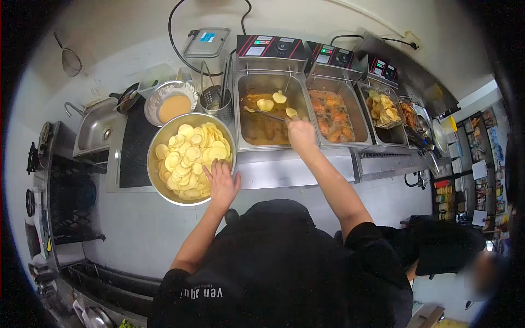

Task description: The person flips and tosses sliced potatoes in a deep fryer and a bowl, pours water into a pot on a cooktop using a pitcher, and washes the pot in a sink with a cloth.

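Only a few slices [265, 105] are in the fryer [262, 146] at twelve o'clock, most in the bowl [155, 175] at ten, left hand's [223, 185] grip spread there, right hand's [301, 134] pinching a tool [270, 115].

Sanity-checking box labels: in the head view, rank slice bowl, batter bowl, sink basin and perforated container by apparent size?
1. Slice bowl
2. Batter bowl and sink basin: too close to rank
3. Perforated container

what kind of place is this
Likely a commercial kitchen: a row of deep fryers, a large steel bowl of sliced potatoes, and a steel sink.
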A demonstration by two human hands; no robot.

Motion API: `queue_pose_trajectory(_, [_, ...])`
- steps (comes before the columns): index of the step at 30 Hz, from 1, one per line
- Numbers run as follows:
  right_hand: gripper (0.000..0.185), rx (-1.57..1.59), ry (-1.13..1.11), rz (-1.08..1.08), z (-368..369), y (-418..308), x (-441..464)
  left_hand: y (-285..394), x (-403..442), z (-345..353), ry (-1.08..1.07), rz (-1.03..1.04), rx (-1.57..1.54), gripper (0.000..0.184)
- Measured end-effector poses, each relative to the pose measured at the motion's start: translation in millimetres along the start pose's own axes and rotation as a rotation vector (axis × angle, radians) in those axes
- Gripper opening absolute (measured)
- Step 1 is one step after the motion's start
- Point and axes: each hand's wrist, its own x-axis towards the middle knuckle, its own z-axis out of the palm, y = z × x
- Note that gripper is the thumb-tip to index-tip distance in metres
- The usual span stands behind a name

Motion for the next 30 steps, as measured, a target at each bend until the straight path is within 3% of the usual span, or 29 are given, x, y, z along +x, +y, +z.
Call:
queue_pose_trajectory(3, [0.013,0.095,-0.114,0.118,-20.1,17.0,-5.7,0.9,0.7,0.3,-0.022,-0.004,-0.011,0.04])
queue_pose_trajectory(8, [0.015,0.118,-0.038,0.247,-19.3,61.4,-30.7,0.4,-0.2,0.1,-0.028,0.007,0.061,0.043])
queue_pose_trajectory(12, [0.016,-0.031,0.022,0.459,-52.7,155.5,-49.3,2.2,0.0,1.6,-0.005,-0.017,0.021,0.047])
queue_pose_trajectory(14, [0.016,-0.023,0.047,0.51,-137.2,171.9,-43.3,4.7,1.2,1.3,-0.021,-0.006,0.038,0.047])
queue_pose_trajectory(16, [0.018,-0.322,-0.073,0.671,-142.3,237.4,-55.0,4.7,2.4,1.6,-0.036,-0.011,0.06,0.048])
queue_pose_trajectory(18, [0.019,-0.303,0.052,0.716,-166.9,266.8,-61.4,6.8,2.6,1.8,-0.068,-0.032,0.1,0.049])
queue_pose_trajectory(20, [0.027,-0.363,0.014,0.841,-146.9,330.3,-69.6,11.9,3.8,-3.2,-0.122,-0.062,0.092,0.049])
queue_pose_trajectory(23, [0.026,-0.367,-0.096,0.848,-154.7,352.2,-66.3,7.3,3.4,2.9,-0.06,-0.049,0.127,0.05])
queue_pose_trajectory(26, [0.029,-0.368,0.082,0.621,-158.7,319.3,-57.3,7.5,1.6,2.4,-0.083,-0.11,0.113,0.049])
queue_pose_trajectory(28, [0.029,-0.24,0.072,0.48,-174.0,253.2,-42.7,4.5,0.2,4.7,-0.064,-0.062,0.109,0.048])
queue_pose_trajectory(30, [0.031,-0.169,-0.239,0.561,-175.5,193.4,-27.9,4.3,1.3,3.6,-0.057,-0.086,0.109,0.048])
